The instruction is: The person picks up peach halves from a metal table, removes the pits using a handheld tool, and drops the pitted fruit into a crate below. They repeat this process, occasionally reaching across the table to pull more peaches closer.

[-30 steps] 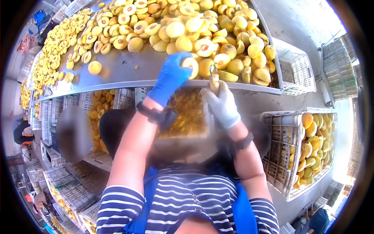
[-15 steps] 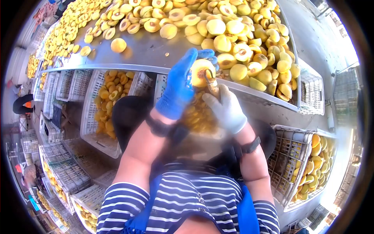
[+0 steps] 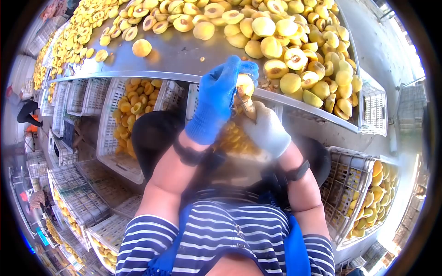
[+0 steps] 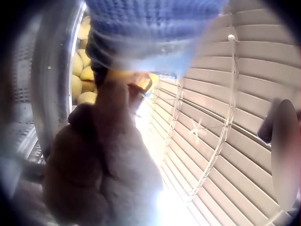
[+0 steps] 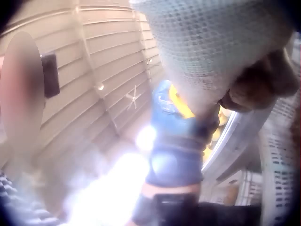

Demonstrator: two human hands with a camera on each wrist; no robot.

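My left hand [image 3: 212,103], in a blue glove, grips a yellow peach half [image 3: 245,84] near the front edge of the metal table. My right hand [image 3: 268,129], in a white knit glove, holds a pitting knife [image 3: 248,108] by its light handle. The knife's looped metal tip, at the peach, is mostly hidden behind the blue fingers. In the right wrist view, a strip of yellow flesh [image 5: 181,102] shows at the blue glove. Below both hands stands a crate of peach pieces [image 3: 235,140], blurred and partly covered by the forearms.
Peach halves [image 3: 271,46] are heaped across the metal table [image 3: 179,55], whose raised rim runs just beyond my hands. A crate of peaches [image 3: 107,133] stands at left, another crate [image 3: 343,184] at right. An empty-looking white crate [image 3: 372,103] sits beside the table's right end.
My left hand has brought the peach half from the table's edge back to the knife. Since half a second ago, the peach has tilted and the knife tip has gone behind the blue fingers.
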